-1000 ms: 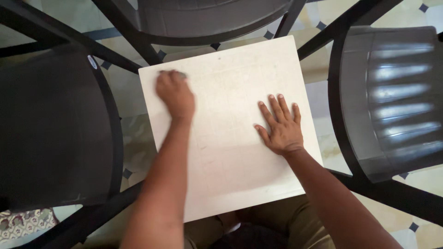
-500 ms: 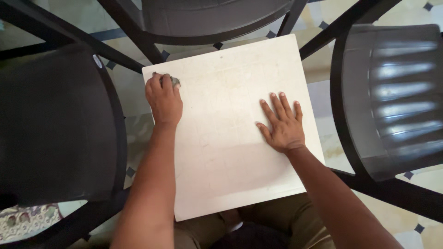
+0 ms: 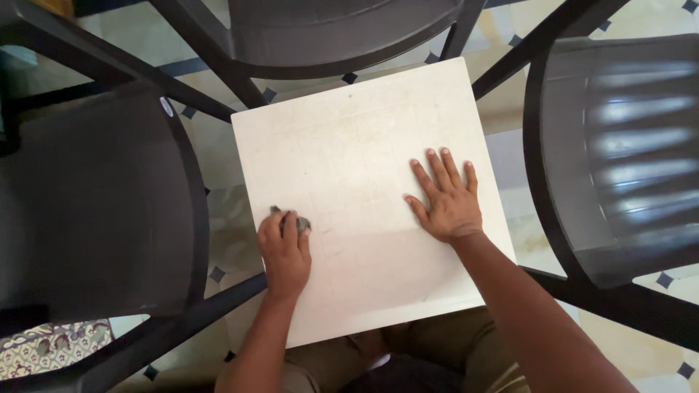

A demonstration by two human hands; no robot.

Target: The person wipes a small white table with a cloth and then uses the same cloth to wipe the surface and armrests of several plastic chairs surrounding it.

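White, faintly gridded and scuffed, the square board (image 3: pixel 364 196) lies across the person's lap in the head view. At its 8 o'clock edge the left hand (image 3: pixel 284 251) presses down with fingers curled tight round a small grey rubbing pad (image 3: pixel 298 221), whose tip peeks out past the knuckles. At 3 o'clock the right hand (image 3: pixel 445 198) lies flat on the board, fingers spread and holding nothing. Dark plastic chairs crowd three sides: one (image 3: pixel 95 204) at 9 o'clock just beside the board's left edge, one (image 3: pixel 335 33) at 12, one (image 3: pixel 619 153) at 3, their black legs crossing near the far corners. Tiled floor (image 3: pixel 218 153) shows in the narrow gaps; the board's middle and far half lie bare
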